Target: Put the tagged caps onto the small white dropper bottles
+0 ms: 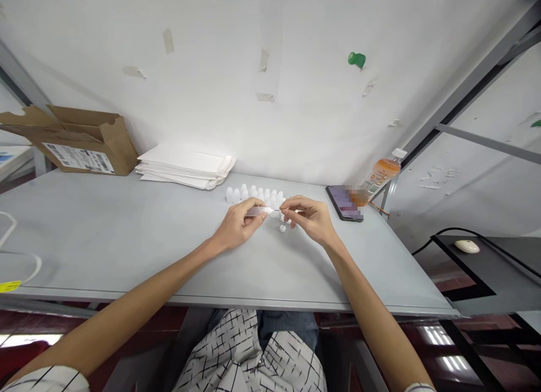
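My left hand (242, 222) grips a small white squeeze bottle (256, 211), tilted on its side with its narrow tip pointing right. Just beyond that tip, the fingers of my right hand (307, 216) are pinched together. A thin dark line, like a needle, runs between the bottle tip and these fingertips; what exactly they pinch is too small to make out. Below them a small white cap (282, 228) is on the table, with more small white pieces partly hidden by my right fingers. Several similar white bottles (244, 190) stand in rows behind my hands.
On the grey table (169, 240), a stack of white envelopes (186, 164) and an opened cardboard box (88, 144) lie at the back left. To the right are a phone (343, 203) and a bottle of orange drink (380, 175). A white wall (296, 138) rises behind.
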Available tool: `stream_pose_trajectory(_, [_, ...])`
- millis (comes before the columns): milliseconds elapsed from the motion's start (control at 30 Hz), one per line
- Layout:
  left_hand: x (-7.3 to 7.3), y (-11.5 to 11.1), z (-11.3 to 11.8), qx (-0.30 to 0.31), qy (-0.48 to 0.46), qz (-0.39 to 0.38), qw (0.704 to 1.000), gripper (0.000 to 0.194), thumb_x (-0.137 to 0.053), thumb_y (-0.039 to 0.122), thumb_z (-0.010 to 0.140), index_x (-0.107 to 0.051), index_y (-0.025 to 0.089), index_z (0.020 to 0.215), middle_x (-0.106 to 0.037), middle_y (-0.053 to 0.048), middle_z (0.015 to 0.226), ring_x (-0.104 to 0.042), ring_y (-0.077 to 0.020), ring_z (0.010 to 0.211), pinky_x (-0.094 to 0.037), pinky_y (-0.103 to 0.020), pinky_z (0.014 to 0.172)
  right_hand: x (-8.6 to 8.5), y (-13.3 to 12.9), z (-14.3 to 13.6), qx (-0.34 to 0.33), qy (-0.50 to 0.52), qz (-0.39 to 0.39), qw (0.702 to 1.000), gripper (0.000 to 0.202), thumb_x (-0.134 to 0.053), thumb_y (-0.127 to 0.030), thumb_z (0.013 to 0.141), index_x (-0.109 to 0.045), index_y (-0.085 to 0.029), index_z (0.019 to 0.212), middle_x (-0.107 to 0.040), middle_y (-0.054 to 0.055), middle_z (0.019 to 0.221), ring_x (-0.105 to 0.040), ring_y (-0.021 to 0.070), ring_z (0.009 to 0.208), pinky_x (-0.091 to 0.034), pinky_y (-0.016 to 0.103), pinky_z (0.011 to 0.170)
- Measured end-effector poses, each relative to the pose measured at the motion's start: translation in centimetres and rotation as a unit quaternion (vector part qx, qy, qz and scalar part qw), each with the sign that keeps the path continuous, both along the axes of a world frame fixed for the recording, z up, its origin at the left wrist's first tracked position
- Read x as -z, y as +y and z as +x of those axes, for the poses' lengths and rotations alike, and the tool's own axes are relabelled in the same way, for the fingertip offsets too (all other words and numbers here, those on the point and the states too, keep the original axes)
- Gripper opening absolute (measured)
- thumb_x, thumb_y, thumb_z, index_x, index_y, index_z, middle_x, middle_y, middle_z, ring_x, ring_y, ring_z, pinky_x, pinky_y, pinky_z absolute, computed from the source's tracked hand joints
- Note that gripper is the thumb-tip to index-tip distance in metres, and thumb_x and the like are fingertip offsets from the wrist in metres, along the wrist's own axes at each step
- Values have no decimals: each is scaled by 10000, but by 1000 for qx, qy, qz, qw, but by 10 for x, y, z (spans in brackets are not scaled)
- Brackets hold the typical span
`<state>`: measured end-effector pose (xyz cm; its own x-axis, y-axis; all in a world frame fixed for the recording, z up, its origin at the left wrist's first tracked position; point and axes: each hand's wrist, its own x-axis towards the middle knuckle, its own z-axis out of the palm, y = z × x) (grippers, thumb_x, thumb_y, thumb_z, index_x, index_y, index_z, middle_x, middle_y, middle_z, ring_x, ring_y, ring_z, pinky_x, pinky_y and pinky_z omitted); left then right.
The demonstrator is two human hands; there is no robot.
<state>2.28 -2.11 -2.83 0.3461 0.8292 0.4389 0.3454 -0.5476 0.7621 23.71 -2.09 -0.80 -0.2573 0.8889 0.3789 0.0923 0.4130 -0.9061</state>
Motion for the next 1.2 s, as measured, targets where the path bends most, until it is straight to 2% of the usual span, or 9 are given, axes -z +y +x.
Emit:
stream_pose_trajectory(167, [2, 1, 2, 1, -16, -35, 999, 288, -526, 439, 911, -602, 161, 916, -521, 25, 653, -404, -93, 530, -334, -211, 489, -1, -1, 0, -35, 37, -29, 998, 211, -750, -389, 792, -757, -188, 856, -704, 90, 1015, -706, 177, 700, -544, 266, 473])
stream_pose_trajectory(300, [2, 1, 2, 41, -68, -118, 990, 366, -497, 495, 927, -597, 159, 821, -417, 49, 549, -344, -79, 460, -279, -215, 445, -3, 0, 1, -20, 63, -35, 997, 225, -757, -393, 786, -752, -182, 867, -713, 103, 1049, -728, 217, 806, -553, 264, 504])
stream_pose_trajectory(467, [0, 1, 3, 79, -126, -171, 974, 474, -471, 564, 923, -627, 135, 796, -489, 7, 593, -375, -79, 466, -292, -230, 445, -2, 1, 0, -11, 82, -51, 995, 246, -758, -405, 788, -724, -171, 856, -727, 67, 824, -728, 202, 738, -545, 266, 542])
stream_pose_trajectory(633, [2, 1, 7, 54, -163, -203, 964, 501, -488, 621, 896, -531, 158, 710, -332, 47, 571, -312, -74, 478, -262, -221, 447, 2, 2, -4, -13, 78, -69, 995, 262, -782, -403, 756, -722, -169, 857, -711, 49, 776, -680, 162, 659, -536, 268, 531])
stream_pose_trajectory(700, [4, 1, 8, 63, -166, -222, 959, 483, -482, 619, 903, -496, 170, 727, -314, 54, 601, -288, -67, 480, -245, -213, 442, 4, 3, -5, -8, 74, -74, 994, 262, -783, -401, 749, -731, -168, 856, -694, 42, 760, -643, 146, 629, -531, 269, 516])
stream_pose_trajectory(800, [5, 1, 8, 77, -124, -205, 968, 414, -517, 575, 906, -521, 177, 792, -373, 55, 620, -305, -66, 480, -266, -209, 446, 5, 3, -5, -4, 65, -81, 995, 263, -770, -412, 757, -746, -173, 864, -661, 32, 750, -602, 133, 620, -529, 269, 505])
stream_pose_trajectory(1000, [4, 0, 7, 39, -42, -126, 990, 365, -490, 493, 938, -659, 177, 1005, -606, 4, 734, -481, -105, 542, -397, -231, 516, 8, 5, -6, -20, 62, -112, 992, 322, -776, -421, 745, -736, -178, 953, -653, 28, 754, -614, 141, 630, -546, 274, 504])
stream_pose_trajectory(1100, [6, 2, 8, 23, -28, -98, 994, 342, -508, 462, 932, -689, 175, 974, -679, -28, 818, -598, -151, 669, -453, -241, 585, 11, 6, -6, -29, 63, -116, 991, 341, -781, -421, 741, -718, -177, 970, -669, 35, 766, -640, 153, 659, -554, 274, 511])
stream_pose_trajectory(1200, [8, 3, 7, 4, -22, -73, 997, 294, -544, 424, 914, -699, 176, 943, -724, -44, 920, -657, -201, 852, -496, -268, 722, 13, 7, -8, -42, 54, -107, 992, 308, -759, -419, 769, -713, -174, 950, -671, 37, 776, -656, 159, 687, -561, 277, 531])
